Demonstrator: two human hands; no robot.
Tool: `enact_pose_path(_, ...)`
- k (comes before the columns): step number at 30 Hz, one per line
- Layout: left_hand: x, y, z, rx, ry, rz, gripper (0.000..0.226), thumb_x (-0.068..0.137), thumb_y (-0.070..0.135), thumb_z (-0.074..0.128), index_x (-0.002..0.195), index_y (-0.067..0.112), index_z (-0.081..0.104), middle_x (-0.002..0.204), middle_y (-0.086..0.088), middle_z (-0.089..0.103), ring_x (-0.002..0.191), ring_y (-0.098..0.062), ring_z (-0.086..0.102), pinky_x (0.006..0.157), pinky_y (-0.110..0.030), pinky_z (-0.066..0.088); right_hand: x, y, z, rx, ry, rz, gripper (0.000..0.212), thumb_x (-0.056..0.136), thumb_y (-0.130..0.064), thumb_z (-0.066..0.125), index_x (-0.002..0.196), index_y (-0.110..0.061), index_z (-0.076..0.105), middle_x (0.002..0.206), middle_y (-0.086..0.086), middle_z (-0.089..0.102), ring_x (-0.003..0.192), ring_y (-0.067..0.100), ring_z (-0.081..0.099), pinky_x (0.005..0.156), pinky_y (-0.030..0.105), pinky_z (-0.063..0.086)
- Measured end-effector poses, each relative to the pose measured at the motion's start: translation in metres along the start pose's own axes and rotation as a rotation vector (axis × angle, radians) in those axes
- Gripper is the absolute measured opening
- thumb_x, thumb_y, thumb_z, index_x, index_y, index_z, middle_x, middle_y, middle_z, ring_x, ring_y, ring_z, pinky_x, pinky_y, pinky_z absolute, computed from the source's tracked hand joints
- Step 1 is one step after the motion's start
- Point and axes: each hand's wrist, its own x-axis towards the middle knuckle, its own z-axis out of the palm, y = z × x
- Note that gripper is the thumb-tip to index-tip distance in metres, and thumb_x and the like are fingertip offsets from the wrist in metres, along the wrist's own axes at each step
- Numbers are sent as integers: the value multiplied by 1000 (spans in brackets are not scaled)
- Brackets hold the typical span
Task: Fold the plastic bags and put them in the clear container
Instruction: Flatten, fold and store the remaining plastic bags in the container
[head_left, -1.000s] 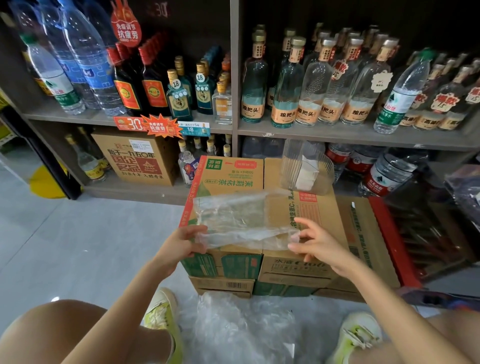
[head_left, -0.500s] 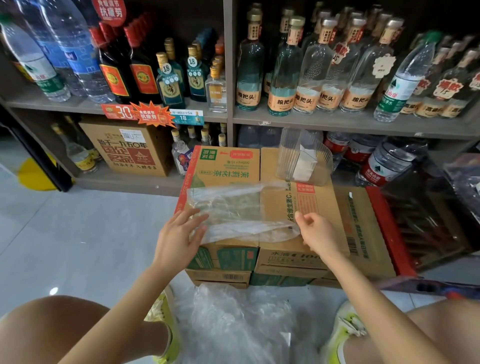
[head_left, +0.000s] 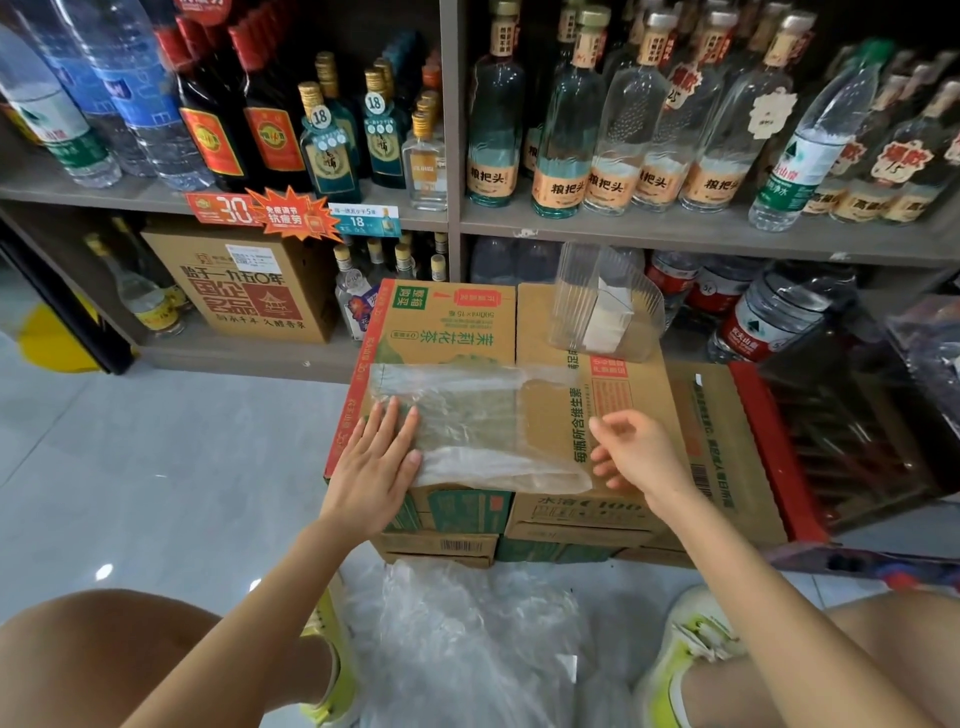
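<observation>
A clear plastic bag (head_left: 467, 421) lies spread flat on top of the cardboard boxes (head_left: 639, 431), its near edge doubled over into a whitish strip. My left hand (head_left: 376, 462) presses flat on the bag's left end with straight fingers. My right hand (head_left: 636, 452) hovers at the bag's right end, fingers loosely bent, and holds nothing. The clear container (head_left: 605, 304) stands at the back of the right box with folded white bags inside. A heap of loose plastic bags (head_left: 467, 644) lies on the floor between my feet.
Shelves of glass bottles (head_left: 561, 135) and water bottles rise right behind the boxes. A brown carton (head_left: 244, 286) sits on the low shelf at left. A red crate (head_left: 779, 447) stands to the right. Grey tiled floor (head_left: 156, 457) opens to the left.
The bag went from held up by both hands to lying flat on the boxes. My left hand now presses it down; my right hand has let go of its right end.
</observation>
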Motion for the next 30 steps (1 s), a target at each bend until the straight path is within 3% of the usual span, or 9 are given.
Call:
enact_pose_path(3,0,5,-4,-57,29,-39,71,92,60,-1,150,20,8,157,0,2,146,-17,-6,118,-26,-8,-9,0,4,-37,-134,100,36,94,-41,53,117,-13,51,85,11,65,58,16,64,45,23,51)
enact_pose_path(7,2,7,-9,7,115,-55,61,99,47,13,150,17,27,155,-3,12,146,-22,2,118,-28,-8,-13,1,9,61,-176,162,44,91,-26,64,128,-13,46,96,11,60,65,22,69,49,26,55)
enact_pose_path(10,2,7,-3,61,40,-33,65,96,53,7,151,19,18,157,-4,8,146,-22,-3,117,-27,-13,-15,3,15,191,-164,205,51,82,-3,71,128,-8,49,104,14,62,66,19,68,54,26,56)
enact_pose_path(12,1,4,0,89,4,-24,69,94,59,-1,151,22,11,158,-5,6,146,-21,-6,117,-27,-13,-15,3,17,266,-117,181,53,77,5,71,125,-7,52,97,13,65,66,16,64,58,24,53)
enact_pose_path(18,0,4,-4,97,-34,-7,77,85,69,-15,149,31,2,156,1,-6,144,-17,-14,114,-24,-20,-11,-5,2,410,23,-93,54,74,7,73,119,-17,55,92,6,64,83,14,62,63,16,49)
enact_pose_path(22,0,2,-2,117,-55,-14,73,85,70,-11,149,35,-2,158,1,-7,145,-16,-15,113,-25,-22,-1,6,-4,461,45,-72,54,72,12,73,118,-13,57,89,4,60,83,15,60,72,22,50)
enact_pose_path(26,5,1,-10,-16,-112,-11,85,76,81,5,147,36,-6,156,6,-8,144,-10,-14,112,-23,-19,6,15,-1,262,165,-47,38,79,4,71,111,-12,60,90,1,60,90,20,60,70,19,45)
enact_pose_path(28,7,5,-20,-240,-90,-57,84,73,73,25,148,36,15,156,10,5,144,-6,-1,117,-29,-7,3,14,7,-79,328,-170,27,85,-9,67,112,-12,62,98,2,62,96,20,59,72,21,45)
enact_pose_path(30,8,9,-29,-458,39,-164,68,77,55,39,140,30,47,155,8,27,143,-11,21,116,-38,16,0,12,19,-430,492,-446,27,89,-16,62,115,-9,63,111,7,65,103,24,59,85,32,48)
